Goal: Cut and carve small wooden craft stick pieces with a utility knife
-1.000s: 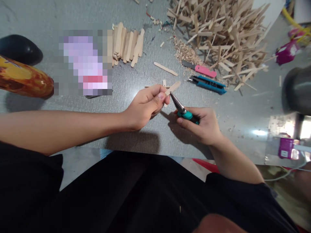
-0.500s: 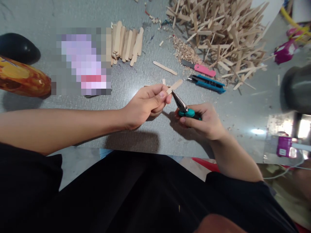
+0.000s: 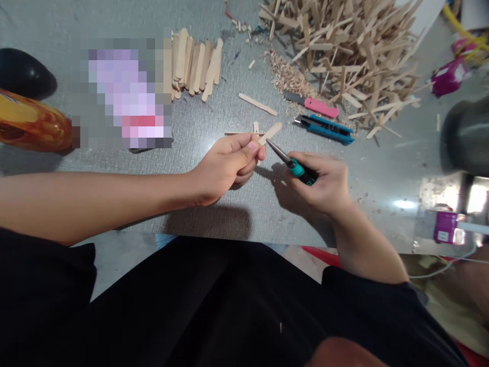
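Observation:
My left hand [image 3: 229,165] pinches a flat wooden craft stick [image 3: 272,132] between thumb and forefinger, its free end slanting up to the right. My right hand [image 3: 324,178] is closed round the teal and black handles of needle-nose pliers [image 3: 280,152]. The pliers' tips are at the lower edge of the stick, near my left thumb; whether the jaws grip it I cannot tell. Behind my left fingers lie more sticks, partly hidden. Just beyond, a single notched stick [image 3: 257,104] rests on the grey table [image 3: 206,221].
A blue utility knife [image 3: 328,129] and a pink-handled tool [image 3: 321,107] lie beside wood shavings [image 3: 291,76]. Behind them is a large heap of sticks [image 3: 344,51]. To the left are a stack of sticks [image 3: 194,63], an orange bottle [image 3: 34,122] and a black mouse [image 3: 26,74].
My right hand has turned the pliers, so they now point more to the left, with the tips still by the stick. My left hand keeps its hold, and the view has shifted slightly.

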`<state>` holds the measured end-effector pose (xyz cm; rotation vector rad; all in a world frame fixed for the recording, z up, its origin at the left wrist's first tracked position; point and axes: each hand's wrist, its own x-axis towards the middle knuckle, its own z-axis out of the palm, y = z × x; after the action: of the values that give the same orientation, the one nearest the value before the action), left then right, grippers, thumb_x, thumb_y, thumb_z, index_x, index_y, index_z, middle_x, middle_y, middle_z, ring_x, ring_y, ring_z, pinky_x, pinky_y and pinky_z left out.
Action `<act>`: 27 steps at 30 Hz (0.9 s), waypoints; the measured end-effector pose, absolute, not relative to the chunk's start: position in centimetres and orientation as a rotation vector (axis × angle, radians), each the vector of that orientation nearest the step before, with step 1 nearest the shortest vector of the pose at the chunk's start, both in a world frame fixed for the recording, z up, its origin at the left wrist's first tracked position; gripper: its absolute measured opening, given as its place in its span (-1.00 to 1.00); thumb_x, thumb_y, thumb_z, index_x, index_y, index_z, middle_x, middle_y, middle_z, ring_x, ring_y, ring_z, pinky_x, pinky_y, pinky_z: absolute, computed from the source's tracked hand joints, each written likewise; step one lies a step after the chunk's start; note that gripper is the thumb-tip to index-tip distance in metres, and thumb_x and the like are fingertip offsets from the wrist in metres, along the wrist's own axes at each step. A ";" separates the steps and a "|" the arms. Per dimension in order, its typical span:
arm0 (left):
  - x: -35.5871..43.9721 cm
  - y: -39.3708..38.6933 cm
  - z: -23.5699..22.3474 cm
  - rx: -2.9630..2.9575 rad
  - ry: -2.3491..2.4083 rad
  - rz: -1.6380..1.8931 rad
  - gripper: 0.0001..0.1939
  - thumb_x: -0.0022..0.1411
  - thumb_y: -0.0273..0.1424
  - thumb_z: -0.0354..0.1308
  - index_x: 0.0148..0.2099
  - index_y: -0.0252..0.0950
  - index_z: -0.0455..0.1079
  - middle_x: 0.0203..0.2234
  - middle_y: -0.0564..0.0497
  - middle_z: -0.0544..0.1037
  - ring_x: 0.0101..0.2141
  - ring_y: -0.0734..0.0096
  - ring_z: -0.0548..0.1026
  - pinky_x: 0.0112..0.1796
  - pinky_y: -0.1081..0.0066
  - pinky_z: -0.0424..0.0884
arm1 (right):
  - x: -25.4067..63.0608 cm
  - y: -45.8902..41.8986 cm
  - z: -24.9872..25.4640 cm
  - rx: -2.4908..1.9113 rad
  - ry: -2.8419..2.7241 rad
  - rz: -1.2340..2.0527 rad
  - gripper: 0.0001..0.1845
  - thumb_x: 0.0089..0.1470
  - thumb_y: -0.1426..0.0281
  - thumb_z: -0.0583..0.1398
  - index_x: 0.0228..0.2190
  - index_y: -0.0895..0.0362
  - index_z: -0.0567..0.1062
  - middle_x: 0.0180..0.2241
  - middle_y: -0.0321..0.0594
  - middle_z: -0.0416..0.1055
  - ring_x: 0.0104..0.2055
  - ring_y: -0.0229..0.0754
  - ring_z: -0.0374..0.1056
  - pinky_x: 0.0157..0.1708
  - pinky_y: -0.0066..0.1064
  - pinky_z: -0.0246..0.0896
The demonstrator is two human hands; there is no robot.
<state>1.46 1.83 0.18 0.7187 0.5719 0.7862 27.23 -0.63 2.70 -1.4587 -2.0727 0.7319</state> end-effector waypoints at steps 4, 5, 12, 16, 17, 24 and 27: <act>1.5 1.5 0.5 0.690 0.596 0.794 -0.68 0.66 -0.24 0.22 -0.22 -0.23 0.38 -0.65 0.32 0.09 -0.66 0.63 -0.06 -0.57 0.53 -0.04 | 27.6 -0.5 2.2 -1.429 -2.152 0.609 -0.82 0.20 0.38 0.36 -0.15 -0.07 0.71 -0.33 -0.21 0.62 -0.32 -0.03 0.53 -0.19 -0.15 0.51; 1.5 1.4 0.6 0.688 0.589 0.798 -0.68 0.66 -0.24 0.21 -0.22 -0.23 0.38 -0.65 0.32 0.09 -0.66 0.63 -0.06 -0.56 0.53 -0.04 | 27.6 -0.5 2.1 -1.417 -2.158 0.587 -0.81 0.20 0.40 0.37 -0.14 -0.08 0.70 -0.31 -0.20 0.63 -0.30 -0.01 0.54 -0.17 -0.14 0.51; 1.5 0.7 0.5 0.747 0.519 0.842 -0.63 0.65 -0.12 0.25 -0.20 -0.21 0.36 -0.63 0.32 0.08 -0.64 0.63 -0.07 -0.54 0.51 -0.02 | 27.2 -1.2 2.0 -1.416 -2.145 0.597 -0.86 0.26 0.34 0.36 -0.15 -0.07 0.71 -0.33 -0.20 0.63 -0.35 -0.03 0.50 -0.24 -0.16 0.50; 1.6 1.0 -0.2 0.863 0.430 0.897 -0.52 0.60 0.06 0.31 -0.20 -0.18 0.34 -0.63 0.31 0.09 -0.64 0.60 -0.04 -0.55 0.47 -0.02 | 26.6 -1.7 2.8 -1.444 -2.044 0.826 -0.91 0.25 0.32 0.38 -0.20 -0.05 0.74 -0.38 -0.24 0.62 -0.39 -0.06 0.51 -0.28 -0.18 0.53; 1.6 1.0 -0.3 0.889 0.414 0.904 -0.51 0.60 0.08 0.30 -0.20 -0.18 0.34 -0.63 0.31 0.09 -0.64 0.59 -0.04 -0.56 0.46 -0.04 | 26.5 -1.8 3.0 -1.441 -2.011 0.900 -0.92 0.23 0.33 0.39 -0.23 -0.04 0.75 -0.39 -0.25 0.62 -0.39 -0.06 0.52 -0.30 -0.20 0.52; 1.4 1.2 0.0 0.944 0.401 0.915 -0.54 0.61 0.04 0.30 -0.22 -0.17 0.34 -0.62 0.27 0.12 -0.63 0.56 0.00 -0.55 0.43 -0.07 | 26.0 -2.0 3.8 -1.376 -1.688 1.379 -0.89 0.15 0.37 0.49 -0.24 0.06 0.82 -0.42 -0.27 0.63 -0.43 -0.15 0.51 -0.42 -0.32 0.50; 1.3 1.3 0.0 0.965 0.442 0.907 -0.49 0.58 0.11 0.30 -0.23 -0.16 0.33 -0.63 0.26 0.12 -0.64 0.56 0.00 -0.55 0.41 -0.07 | 25.7 -2.0 3.8 -1.369 -1.573 1.548 -0.89 0.10 0.37 0.53 -0.28 0.09 0.80 -0.48 -0.29 0.53 -0.51 -0.23 0.38 -0.52 -0.37 0.39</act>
<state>1.34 1.26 0.04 0.9648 0.4416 0.9071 25.65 -1.99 3.79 -1.3687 -1.5735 1.5482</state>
